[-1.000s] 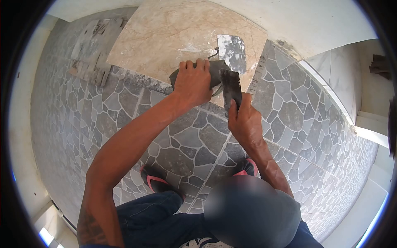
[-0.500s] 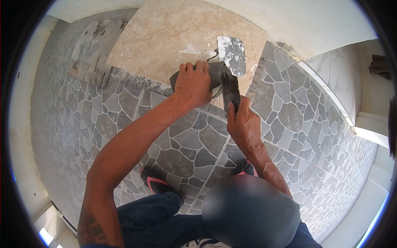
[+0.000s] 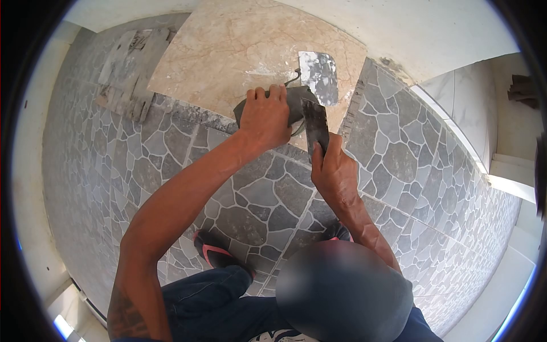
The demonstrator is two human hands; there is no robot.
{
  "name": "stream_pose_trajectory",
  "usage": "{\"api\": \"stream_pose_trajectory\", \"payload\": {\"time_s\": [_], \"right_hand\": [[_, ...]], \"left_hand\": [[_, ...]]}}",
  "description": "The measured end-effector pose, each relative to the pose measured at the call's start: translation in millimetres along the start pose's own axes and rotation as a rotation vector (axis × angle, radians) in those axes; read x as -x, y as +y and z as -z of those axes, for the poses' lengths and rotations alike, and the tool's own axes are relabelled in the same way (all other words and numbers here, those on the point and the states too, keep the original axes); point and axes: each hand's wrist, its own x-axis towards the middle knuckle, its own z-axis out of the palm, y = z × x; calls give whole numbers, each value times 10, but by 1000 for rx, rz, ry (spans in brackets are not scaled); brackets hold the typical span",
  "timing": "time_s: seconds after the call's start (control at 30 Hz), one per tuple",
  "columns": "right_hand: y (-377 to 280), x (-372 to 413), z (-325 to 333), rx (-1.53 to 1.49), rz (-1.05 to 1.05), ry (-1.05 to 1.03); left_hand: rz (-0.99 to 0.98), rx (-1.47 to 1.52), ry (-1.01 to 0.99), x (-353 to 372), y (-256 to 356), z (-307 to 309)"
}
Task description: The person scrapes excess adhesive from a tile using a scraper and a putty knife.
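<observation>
My left hand [image 3: 265,118] has its fingers wrapped over a dark grey, curved, flexible-looking piece [image 3: 300,99], which lies over the front part of a large beige marbled tile [image 3: 211,51]. Thin dark cord or wire [image 3: 296,74] shows at its far side. In my right hand [image 3: 336,168] is a dark flat blade [image 3: 315,124], stained and scraper-like; its handle is hidden by the fingers. The blade's far end meets or overlaps the right edge of the grey piece. Just beyond lies a thin metal plate [image 3: 319,77] smeared with white residue, flat on the tile.
Weathered boards [image 3: 128,74] lie on the stone-patterned floor [image 3: 250,222] left of the tile. A pale wall [image 3: 410,34] rises behind it. To the right is a raised white ledge [image 3: 450,125]. My sandalled feet [image 3: 216,251] stand below my hands.
My right hand and the blade have shifted very slightly left. My left hand and the grey piece hold nearly the same place.
</observation>
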Motion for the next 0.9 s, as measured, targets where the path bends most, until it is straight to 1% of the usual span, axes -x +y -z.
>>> {"api": "stream_pose_trajectory", "payload": {"time_s": [0.3,0.7,0.8,0.9], "right_hand": [[-4,-6,3,-16,-5,5],[-39,-7,-62,-27,52,37],[-53,-10,-33,-21,40,14],[-70,7,-27,-32,61,34]], "left_hand": [[1,22,-17,1,-7,15],[13,58,-34,3,-16,-3],[20,113,-22,44,-59,-65],[2,140,50,114,-100,-138]]}}
